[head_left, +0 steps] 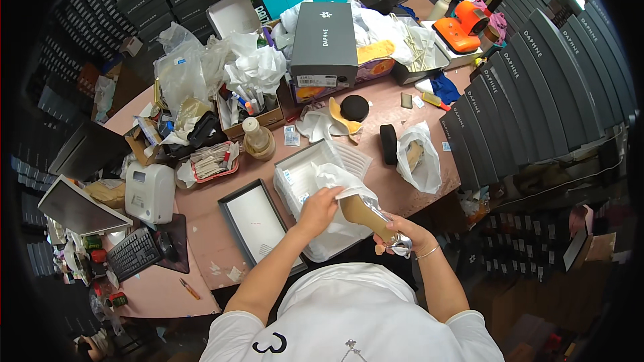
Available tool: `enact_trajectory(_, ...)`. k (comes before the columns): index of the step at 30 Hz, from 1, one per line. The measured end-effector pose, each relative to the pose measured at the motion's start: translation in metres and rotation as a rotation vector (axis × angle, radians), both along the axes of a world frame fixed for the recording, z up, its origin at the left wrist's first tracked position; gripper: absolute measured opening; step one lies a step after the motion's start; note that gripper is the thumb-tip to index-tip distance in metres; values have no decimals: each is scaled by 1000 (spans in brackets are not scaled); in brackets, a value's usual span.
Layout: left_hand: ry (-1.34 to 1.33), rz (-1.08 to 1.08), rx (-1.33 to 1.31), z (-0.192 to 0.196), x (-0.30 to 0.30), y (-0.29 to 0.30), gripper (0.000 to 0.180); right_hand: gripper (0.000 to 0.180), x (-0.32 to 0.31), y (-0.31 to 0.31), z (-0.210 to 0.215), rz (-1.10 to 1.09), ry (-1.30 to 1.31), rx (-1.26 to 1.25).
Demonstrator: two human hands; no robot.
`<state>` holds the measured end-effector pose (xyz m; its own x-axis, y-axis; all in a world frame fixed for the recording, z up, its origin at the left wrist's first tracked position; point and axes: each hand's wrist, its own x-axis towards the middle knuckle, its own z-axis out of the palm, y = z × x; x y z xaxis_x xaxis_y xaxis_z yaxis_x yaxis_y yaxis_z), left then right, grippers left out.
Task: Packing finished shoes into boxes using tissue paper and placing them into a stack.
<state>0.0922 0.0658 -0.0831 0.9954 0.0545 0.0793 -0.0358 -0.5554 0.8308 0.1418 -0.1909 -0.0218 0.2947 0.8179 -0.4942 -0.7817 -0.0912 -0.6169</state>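
Pink worktable (221, 218), cluttered. Open white shoebox (295, 184) at near edge, tissue paper (335, 177) spilling out. High-heeled shoe (365, 218) above box's right corner. Right hand (402, 233) clamped on heel end. Left hand (320, 202) fingers pinched together on tissue.

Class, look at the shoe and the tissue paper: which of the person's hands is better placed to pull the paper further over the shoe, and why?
Probably the left hand: it already grips the white tissue paper above the open box, while the right hand supports the shoe.
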Motion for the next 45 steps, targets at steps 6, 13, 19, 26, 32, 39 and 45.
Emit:
enact_trajectory(6,-150,83,72,61,7,-2,30,54,-4,12,-5,-11,154,169)
enact_trajectory(13,-294,-16,81,105,-22,-7,30,43,-13,39,21,-166,160,224)
enact_trajectory(19,-505,-194,6,133,-60,-45,49,48,-27,103,23,-634,-93,239)
enact_trajectory(26,-292,-236,-279,121,-88,-58,63,52,-9,102,26,-492,-167,180)
enact_trajectory(32,-149,-286,-258,105,-101,-49,55,56,-20,123,10,-465,-215,126)
enact_trajectory(39,393,393,-1827,72,-70,-7,70,61,-48,142,-1,-477,-198,153)
enact_trajectory(45,15,623,-1722,61,-53,29,63,66,-42,95,0,-66,-73,-141)
